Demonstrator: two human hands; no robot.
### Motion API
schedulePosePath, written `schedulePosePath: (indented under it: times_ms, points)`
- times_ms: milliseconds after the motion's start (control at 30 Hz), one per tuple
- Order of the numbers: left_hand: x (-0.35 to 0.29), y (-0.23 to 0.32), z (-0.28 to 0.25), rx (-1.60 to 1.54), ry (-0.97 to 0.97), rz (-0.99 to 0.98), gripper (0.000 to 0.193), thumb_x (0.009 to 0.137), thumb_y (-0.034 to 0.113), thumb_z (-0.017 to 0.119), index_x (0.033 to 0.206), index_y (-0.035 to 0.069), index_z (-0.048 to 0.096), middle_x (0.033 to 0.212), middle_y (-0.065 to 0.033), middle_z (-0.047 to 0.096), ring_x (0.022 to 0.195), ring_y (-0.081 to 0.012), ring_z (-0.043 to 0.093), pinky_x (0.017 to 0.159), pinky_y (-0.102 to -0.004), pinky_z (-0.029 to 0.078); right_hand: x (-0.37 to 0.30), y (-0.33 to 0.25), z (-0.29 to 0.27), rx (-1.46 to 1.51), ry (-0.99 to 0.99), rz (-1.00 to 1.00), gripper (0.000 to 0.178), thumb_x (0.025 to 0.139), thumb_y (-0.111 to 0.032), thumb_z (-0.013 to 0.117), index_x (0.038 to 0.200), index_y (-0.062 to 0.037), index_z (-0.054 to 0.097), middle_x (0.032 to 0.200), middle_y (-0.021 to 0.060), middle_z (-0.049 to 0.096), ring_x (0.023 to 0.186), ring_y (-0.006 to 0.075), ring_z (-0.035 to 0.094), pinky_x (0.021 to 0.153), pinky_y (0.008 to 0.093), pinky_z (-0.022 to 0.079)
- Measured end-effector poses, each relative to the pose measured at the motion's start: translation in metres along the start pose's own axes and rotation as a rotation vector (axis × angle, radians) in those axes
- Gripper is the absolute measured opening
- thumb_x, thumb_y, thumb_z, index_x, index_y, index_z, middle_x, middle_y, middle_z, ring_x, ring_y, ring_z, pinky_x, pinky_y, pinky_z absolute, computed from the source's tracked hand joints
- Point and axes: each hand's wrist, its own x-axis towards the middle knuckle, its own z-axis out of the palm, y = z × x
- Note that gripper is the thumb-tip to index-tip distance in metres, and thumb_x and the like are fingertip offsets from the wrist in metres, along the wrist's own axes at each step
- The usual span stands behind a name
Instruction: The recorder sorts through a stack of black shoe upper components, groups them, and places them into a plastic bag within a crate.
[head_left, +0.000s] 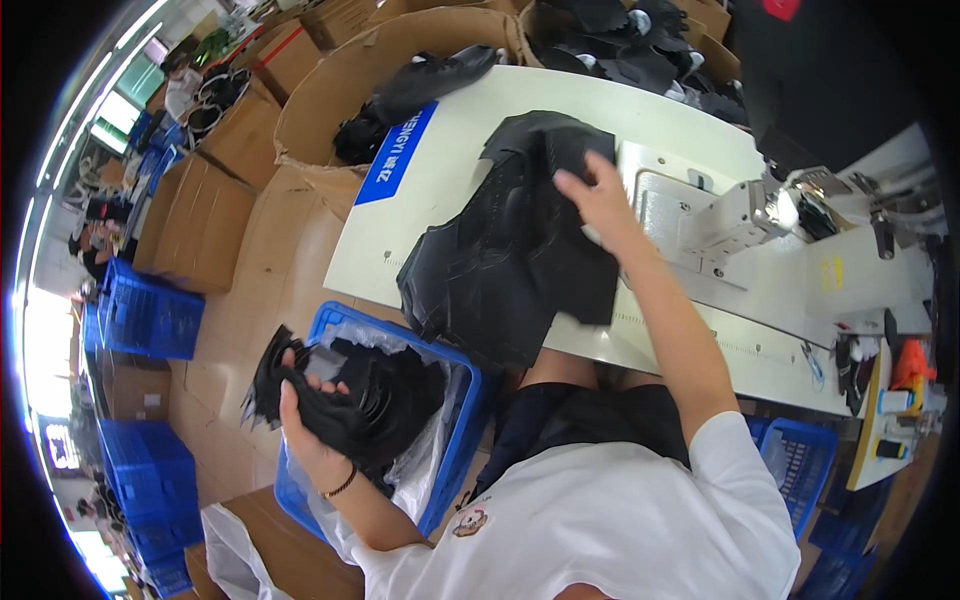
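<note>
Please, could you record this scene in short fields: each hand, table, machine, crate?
Left hand: grips bundle of black pieces
Right hand: open, at black panels; contact unclear
Table: white, black panels overhanging its near edge
Sewing machine: right of panels
Blue crate: plastic-lined, below left hand, black pieces inside

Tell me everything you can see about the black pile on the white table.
The black pile looks like overlapping flat sheets, leather-like, with irregular edges and faint pale lines. It lies spread on the white table, left of the sewing machine, its near part overhanging the table's near edge. The right hand is over its far right part, thumb and finger apart; whether it presses down is unclear.
</note>
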Motion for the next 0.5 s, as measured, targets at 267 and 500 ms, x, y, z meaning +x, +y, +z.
schedulePosePath:
  times_ms: [267,500]
  points:
    - [0.004,-0.026,0.0,-0.148,0.112,-0.238,0.042,0.085,0.041,0.049,0.111,0.009,0.048,0.072,-0.0056,0.054,0.066,-0.0176,0.055,0.066,-0.0367,0.049,-0.052,-0.2,0.053,0.448,-0.689,-0.049,0.047,0.085,-0.017,0.052,0.129,-0.0163,0.035,0.073,0.0087,0.057,0.036,0.0125,0.049,0.029,0.0218,0.038]
    - [-0.015,-0.033,-0.005,-0.209,0.027,-0.03,0.071,0.08,0.064,0.03,0.12,0.007,0.042,0.1,-0.0084,0.055,0.086,-0.0203,0.055,0.08,-0.0362,0.045,-0.129,-0.151,0.155,0.405,-1.056,-0.095,0.046,0.083,-0.018,0.057,0.123,-0.0043,0.038,0.091,0.0093,0.057,0.072,0.0147,0.058,0.062,0.0248,0.047]
